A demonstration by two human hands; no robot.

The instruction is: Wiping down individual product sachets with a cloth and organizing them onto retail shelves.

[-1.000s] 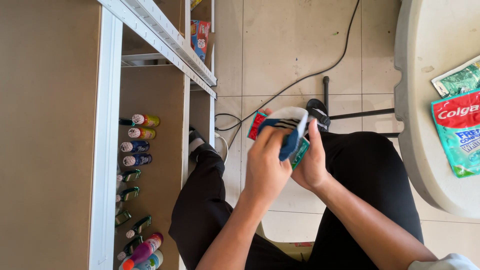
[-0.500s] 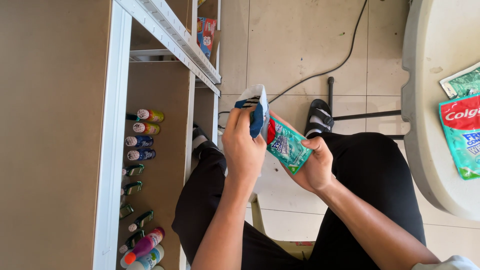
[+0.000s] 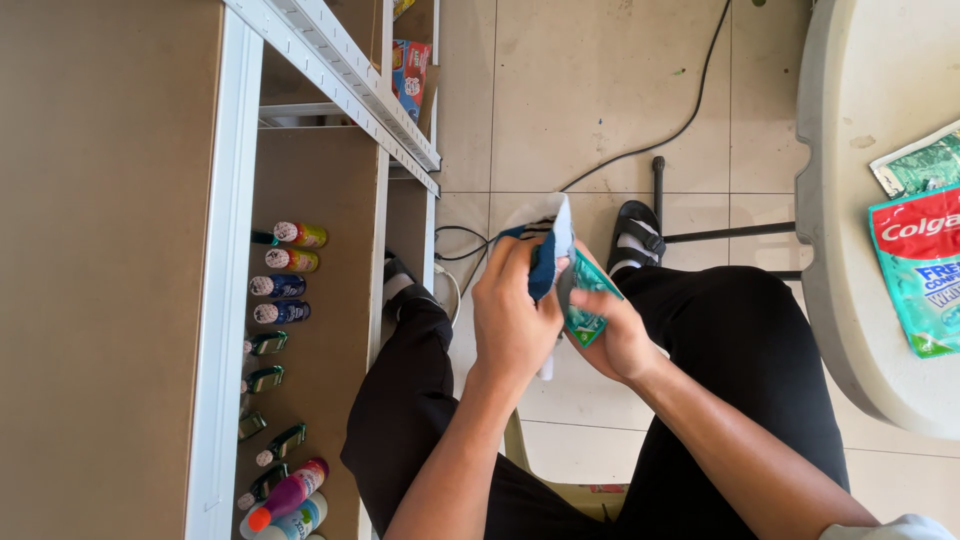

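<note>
I sit with black trousers over a tiled floor. My left hand [image 3: 512,320] grips a white and dark blue pouch [image 3: 548,235] by its open top, held upright above my lap. My right hand [image 3: 612,338] holds a green and red toothpaste carton [image 3: 584,300], whose end is pushed into the pouch. The two hands touch each other around the pouch and carton. Most of the carton is hidden by the pouch and my fingers.
A brown shelf unit [image 3: 300,300] with white metal rails stands at left, holding rows of small bottles [image 3: 285,285]. A round white table [image 3: 850,250] at right carries green and red sachets [image 3: 920,270]. A black cable [image 3: 660,140] runs over the floor tiles. My sandalled foot [image 3: 638,232] rests ahead.
The pouch has turned more upright and the carton has gone further into it. My view has shifted slightly left, showing less of the table.
</note>
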